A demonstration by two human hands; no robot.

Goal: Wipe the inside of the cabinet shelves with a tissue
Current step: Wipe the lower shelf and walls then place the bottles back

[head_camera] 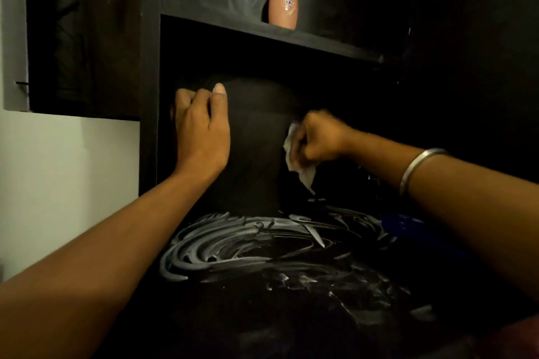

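Note:
The dark cabinet has a lower shelf [233, 245] smeared with curved white streaks. My right hand [318, 137] grips a crumpled white tissue [303, 167] deep inside that compartment, near the dark back wall and above the shelf surface. My left hand [201, 125] is against the inner left side of the same compartment. Its fingers are curled and its thumb points up, and I see nothing in it. The back of the compartment is too dark to make out.
On the upper shelf [262, 29] stands a peach egg-shaped bottle [283, 9]. A blue object [408, 227] lies at the lower shelf's right side, partly behind my right forearm. A white wall [73, 183] is left of the cabinet's side panel [150, 96].

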